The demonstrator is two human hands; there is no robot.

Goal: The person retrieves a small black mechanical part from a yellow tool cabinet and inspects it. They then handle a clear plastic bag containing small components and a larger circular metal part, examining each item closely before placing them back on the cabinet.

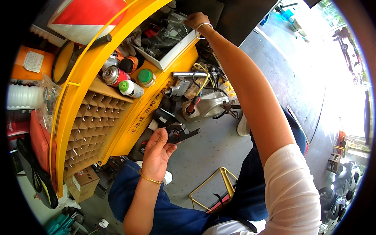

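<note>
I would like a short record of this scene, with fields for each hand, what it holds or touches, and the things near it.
Left hand: left hand holds a small black part, gold bangle on the wrist
Right hand: right hand reaches up into a white tray of dark parts; grip not clear
Storage: yellow cabinet with small pigeonholes
Near the tray: spray cans lying on a shelf

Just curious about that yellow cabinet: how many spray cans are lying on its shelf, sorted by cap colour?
Green cap: 2, the green-capped can and the white can with a green cap
Red body, bare metal top, no coloured cap: 1, the red can
Total: 3 cans in clear view; others may be hidden behind.
</note>
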